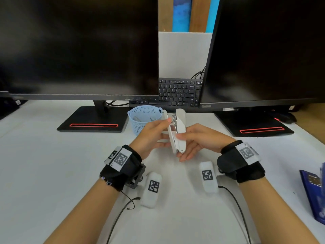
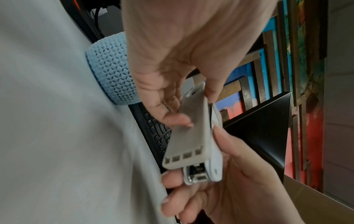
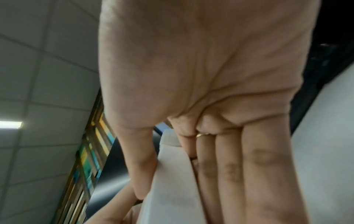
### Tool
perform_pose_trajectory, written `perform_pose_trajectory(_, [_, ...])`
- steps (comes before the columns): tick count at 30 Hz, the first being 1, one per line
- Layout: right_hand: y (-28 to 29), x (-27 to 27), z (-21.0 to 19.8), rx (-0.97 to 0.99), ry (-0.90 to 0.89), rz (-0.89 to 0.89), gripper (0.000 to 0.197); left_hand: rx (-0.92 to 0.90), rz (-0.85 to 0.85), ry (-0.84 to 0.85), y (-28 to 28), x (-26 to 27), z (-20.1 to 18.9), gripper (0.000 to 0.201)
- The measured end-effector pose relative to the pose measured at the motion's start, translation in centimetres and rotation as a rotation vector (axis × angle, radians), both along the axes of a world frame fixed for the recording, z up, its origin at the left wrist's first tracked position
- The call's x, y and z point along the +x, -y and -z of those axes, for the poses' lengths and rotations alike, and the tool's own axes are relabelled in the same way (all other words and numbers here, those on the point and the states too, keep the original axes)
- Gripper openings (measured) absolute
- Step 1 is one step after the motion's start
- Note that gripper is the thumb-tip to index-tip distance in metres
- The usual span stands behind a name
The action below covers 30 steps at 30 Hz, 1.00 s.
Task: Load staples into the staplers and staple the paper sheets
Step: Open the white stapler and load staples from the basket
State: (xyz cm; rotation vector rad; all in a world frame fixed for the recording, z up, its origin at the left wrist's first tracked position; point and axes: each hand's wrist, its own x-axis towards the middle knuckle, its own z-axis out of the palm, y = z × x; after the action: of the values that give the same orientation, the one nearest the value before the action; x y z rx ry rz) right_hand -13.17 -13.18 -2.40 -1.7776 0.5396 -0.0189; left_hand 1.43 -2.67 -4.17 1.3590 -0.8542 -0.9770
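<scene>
A white stapler (image 1: 178, 131) is held up above the table, standing nearly on end with its top cover swung apart from the metal magazine. My left hand (image 1: 163, 132) pinches its base between thumb and fingers; the grey underside of the stapler (image 2: 188, 133) faces the left wrist view. My right hand (image 1: 185, 147) grips the lower, hinge end, thumb on the cover and fingers underneath. The right wrist view has the stapler (image 3: 172, 189) lying against my fingers (image 3: 228, 174). A light-blue mesh basket (image 1: 140, 127) behind the hands holds small metallic pieces. I cannot make out any paper sheets.
Two dark monitors (image 1: 79, 46) (image 1: 267, 50) on black stands (image 1: 93, 120) flank a black keyboard (image 1: 179, 92) at the back. A dark blue box (image 1: 314, 191) lies at the right table edge. Wrist-camera cables (image 1: 237, 205) trail over the white table (image 1: 52, 164).
</scene>
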Motion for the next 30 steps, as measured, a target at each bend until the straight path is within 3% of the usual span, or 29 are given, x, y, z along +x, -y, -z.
perform_pose_trajectory(4, [-0.2, 0.1, -0.3, -0.186, 0.005, 0.027, 0.028, -0.059, -0.019, -0.033, 0.1, 0.1, 0.1, 0.041])
perform_pose_trajectory(9, [-0.1, -0.2, -0.7, -0.483, 0.142, 0.162, 0.013, -0.144, 0.001, -0.036, 0.1, -0.1, -0.1, 0.046])
perform_pose_trajectory(15, [-0.4, 0.2, -0.9, -0.494, 0.381, 0.238, 0.022, -0.235, -0.008, -0.105, -0.1, -0.4, -0.4, 0.045])
perform_pose_trajectory(21, [-0.7, 0.4, -0.6, -0.463, 0.421, 0.212, 0.018, -0.270, -0.022, -0.118, -0.4, -0.4, -0.7, 0.059])
perform_pose_trajectory(30, [0.0, 0.5, -0.6, -0.463, 0.518, 0.330, 0.025, -0.323, -0.085, -0.203, -0.3, 0.6, -1.1, 0.049])
